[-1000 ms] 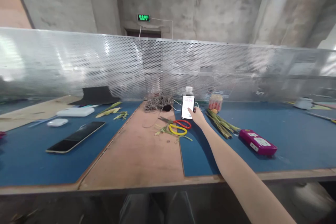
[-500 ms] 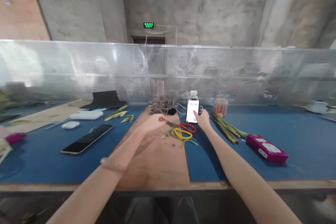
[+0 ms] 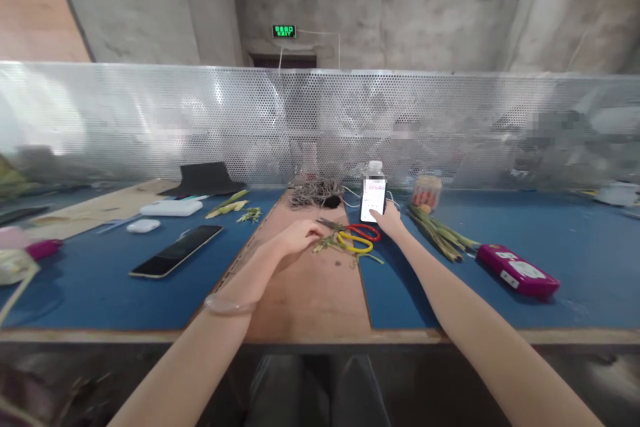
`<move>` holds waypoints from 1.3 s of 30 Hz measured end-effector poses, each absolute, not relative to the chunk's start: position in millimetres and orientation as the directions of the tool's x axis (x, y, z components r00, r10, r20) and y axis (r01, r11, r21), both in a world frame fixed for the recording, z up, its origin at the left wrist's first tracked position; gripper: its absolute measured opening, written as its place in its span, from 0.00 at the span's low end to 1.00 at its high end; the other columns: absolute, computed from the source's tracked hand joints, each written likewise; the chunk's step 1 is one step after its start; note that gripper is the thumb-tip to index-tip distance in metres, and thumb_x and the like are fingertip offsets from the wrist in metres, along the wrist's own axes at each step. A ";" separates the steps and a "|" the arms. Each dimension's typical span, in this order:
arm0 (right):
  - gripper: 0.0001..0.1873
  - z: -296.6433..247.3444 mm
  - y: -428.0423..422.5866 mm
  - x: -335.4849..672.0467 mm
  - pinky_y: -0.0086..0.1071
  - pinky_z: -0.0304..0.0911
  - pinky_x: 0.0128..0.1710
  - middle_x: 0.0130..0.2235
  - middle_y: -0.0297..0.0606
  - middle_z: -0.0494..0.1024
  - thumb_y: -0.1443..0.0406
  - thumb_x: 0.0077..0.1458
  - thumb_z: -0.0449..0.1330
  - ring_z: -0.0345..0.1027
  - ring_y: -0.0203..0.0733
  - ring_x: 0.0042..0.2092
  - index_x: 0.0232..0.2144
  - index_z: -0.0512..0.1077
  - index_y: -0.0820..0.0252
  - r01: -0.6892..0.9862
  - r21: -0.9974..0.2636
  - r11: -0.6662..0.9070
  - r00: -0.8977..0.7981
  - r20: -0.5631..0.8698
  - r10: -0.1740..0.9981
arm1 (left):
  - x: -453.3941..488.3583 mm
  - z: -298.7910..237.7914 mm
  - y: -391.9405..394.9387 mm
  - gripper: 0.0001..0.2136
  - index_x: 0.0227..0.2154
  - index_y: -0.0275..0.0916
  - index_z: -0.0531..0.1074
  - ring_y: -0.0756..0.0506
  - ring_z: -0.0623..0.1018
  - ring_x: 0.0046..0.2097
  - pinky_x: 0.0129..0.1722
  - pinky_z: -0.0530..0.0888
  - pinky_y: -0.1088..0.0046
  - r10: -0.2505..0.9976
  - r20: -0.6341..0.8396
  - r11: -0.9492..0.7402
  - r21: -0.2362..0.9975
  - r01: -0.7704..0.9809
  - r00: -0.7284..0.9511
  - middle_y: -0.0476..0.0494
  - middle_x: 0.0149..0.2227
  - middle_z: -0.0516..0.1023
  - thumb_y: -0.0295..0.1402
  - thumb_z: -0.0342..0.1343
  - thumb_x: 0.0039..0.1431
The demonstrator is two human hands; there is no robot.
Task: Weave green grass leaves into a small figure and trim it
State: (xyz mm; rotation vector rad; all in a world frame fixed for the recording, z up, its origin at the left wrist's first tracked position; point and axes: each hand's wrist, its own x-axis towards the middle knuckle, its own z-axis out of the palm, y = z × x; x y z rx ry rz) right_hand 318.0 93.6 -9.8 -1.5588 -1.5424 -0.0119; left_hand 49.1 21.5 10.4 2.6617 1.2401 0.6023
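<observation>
My right hand point(image 3: 389, 219) is closed round the lower right edge of a lit phone point(image 3: 373, 197), its thumb on the screen. The phone stands upright in front of a clear bottle with a white cap point(image 3: 375, 165). Scissors point(image 3: 357, 235) with one red and one yellow handle lie on the brown board, blades pointing left. Beside the blade tips rests my left hand point(image 3: 299, 236), its fingers loosely bent and somewhat apart, with nothing visible in them. Green plant scraps point(image 3: 327, 243) lie between it and the yellow handle.
A heap of grey cord point(image 3: 316, 193) lies behind the scissors. To the right are a jar point(image 3: 427, 192), dried green stalks point(image 3: 440, 233) and a magenta case point(image 3: 517, 271). A dark phone point(image 3: 176, 251) and white cases point(image 3: 171, 207) lie left. A perforated metal screen point(image 3: 240, 127) closes off the back.
My left fingers have come slightly away from the scissors' blade tips. My right hand stays at the phone, with the thumb a little lower on the screen. The view has tilted down slightly.
</observation>
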 end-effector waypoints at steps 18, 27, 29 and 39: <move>0.25 8.4 66.5 306.1 0.45 0.50 0.46 0.44 0.54 0.63 0.63 0.45 0.53 0.54 0.53 0.48 0.46 0.57 0.71 0.821 -0.562 0.103 0.363 0.653 0.665 | 50.5 12.0 13.7 0.12 0.29 0.36 0.72 0.47 0.71 0.36 0.37 0.66 0.74 0.769 0.379 -0.627 0.290 0.723 0.515 0.42 0.34 0.75 0.25 0.44 0.44; 0.08 12.8 22.9 249.2 0.29 0.56 0.33 0.29 0.37 0.66 0.70 0.49 0.49 0.59 0.36 0.31 0.34 0.64 0.63 0.701 -0.172 0.692 -0.461 0.631 0.624 | 51.7 10.4 10.4 0.10 0.26 0.37 0.71 0.49 0.70 0.32 0.31 0.64 0.78 0.744 0.343 -0.667 0.337 0.664 0.573 0.48 0.30 0.73 0.25 0.47 0.39; 0.08 9.8 13.0 233.7 0.28 0.55 0.33 0.29 0.37 0.66 0.66 0.51 0.49 0.59 0.36 0.31 0.34 0.64 0.63 0.639 -0.117 0.761 -0.593 0.555 0.583 | 51.2 10.3 10.8 0.09 0.26 0.36 0.71 0.50 0.70 0.30 0.29 0.64 0.78 0.747 0.330 -0.664 0.340 0.666 0.577 0.48 0.28 0.73 0.25 0.48 0.39; 0.06 8.0 9.2 226.1 0.31 0.55 0.39 0.31 0.39 0.66 0.73 0.45 0.53 0.58 0.38 0.36 0.28 0.67 0.65 0.550 -0.033 0.834 -0.752 0.414 0.512 | 47.6 4.3 19.6 0.06 0.23 0.35 0.71 0.49 0.71 0.30 0.30 0.64 0.78 0.777 0.324 -0.628 0.340 0.700 0.539 0.46 0.26 0.74 0.29 0.50 0.44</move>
